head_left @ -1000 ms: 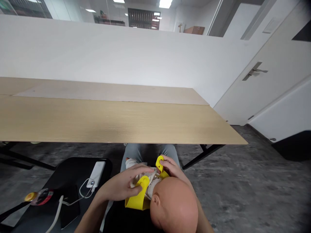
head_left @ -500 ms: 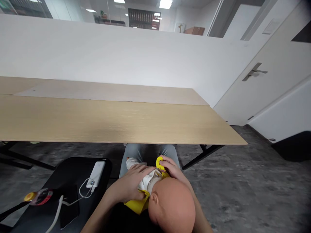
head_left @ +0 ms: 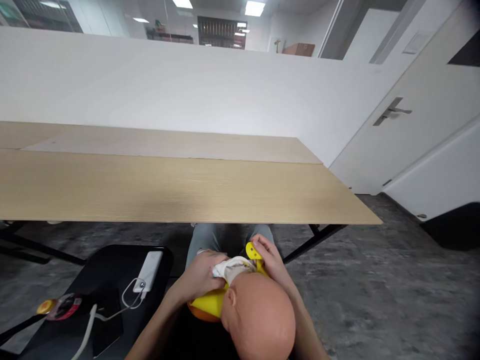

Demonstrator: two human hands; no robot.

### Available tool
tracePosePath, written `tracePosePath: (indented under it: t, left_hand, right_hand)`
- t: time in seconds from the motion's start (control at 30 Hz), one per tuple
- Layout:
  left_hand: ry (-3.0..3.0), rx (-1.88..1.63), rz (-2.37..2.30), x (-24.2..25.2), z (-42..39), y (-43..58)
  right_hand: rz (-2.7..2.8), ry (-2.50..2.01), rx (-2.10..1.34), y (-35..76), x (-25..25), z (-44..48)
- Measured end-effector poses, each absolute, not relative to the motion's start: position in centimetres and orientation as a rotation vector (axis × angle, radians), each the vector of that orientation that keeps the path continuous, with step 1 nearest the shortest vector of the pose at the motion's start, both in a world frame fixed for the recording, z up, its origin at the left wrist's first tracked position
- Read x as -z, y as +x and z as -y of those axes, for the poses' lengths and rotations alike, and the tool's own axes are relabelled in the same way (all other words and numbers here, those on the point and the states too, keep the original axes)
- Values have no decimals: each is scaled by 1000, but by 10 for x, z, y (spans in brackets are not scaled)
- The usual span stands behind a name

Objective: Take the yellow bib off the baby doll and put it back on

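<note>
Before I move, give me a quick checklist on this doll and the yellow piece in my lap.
Right hand on the yellow tab: ok, the fingers pinch it.
Left hand on the white cloth: ok, in contact.
Doll's head uncovered: ok, nothing lies over it.
Lower yellow piece fastened: cannot tell, the left hand and doll's head hide the join.
Power bank apart from both hands: ok.
</note>
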State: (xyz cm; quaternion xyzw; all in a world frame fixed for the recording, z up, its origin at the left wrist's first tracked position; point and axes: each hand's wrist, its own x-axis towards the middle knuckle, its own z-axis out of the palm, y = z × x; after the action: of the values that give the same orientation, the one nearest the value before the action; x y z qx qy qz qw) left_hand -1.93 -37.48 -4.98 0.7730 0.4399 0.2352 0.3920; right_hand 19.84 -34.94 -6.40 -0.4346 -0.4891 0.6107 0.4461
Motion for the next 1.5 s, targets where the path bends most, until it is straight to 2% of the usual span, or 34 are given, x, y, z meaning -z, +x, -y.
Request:
tracePosePath:
  t: [0.23,0.47,0.67,0.83,1.07,1.2,1.37,1.5]
  left_hand:
    - [1678,-791,-1172,49,370,-32]
    - [1409,-1045,-1042,22,360,-33]
    - [1315,-1112,-1103,-3,341,-32]
    - [1242,-1092,-984,-12,324,-30]
    - [1204,-1130,-965,-35,296,-28]
    - [1197,-1139,-964,-59,279,-29]
    - [1336,-950,-1072,-92,255,-28]
    - [1686,-908,-1233,-110,230,-29]
  right_hand:
    - [1113,-1233,-1090,211,39,361]
    - [1201,-1303,-892,228,21,373]
    - [1548,-1392,-721,234,-6,368]
    - [1923,-1313,-539,232,-29,334]
    - [2092,-1143,-757,223,-63,284]
    - [2145,-1185,-677,218,-90,267]
    - [2227,-1337,-568,215,-124,248]
    - [2287,-1435,-354,211,-136,223]
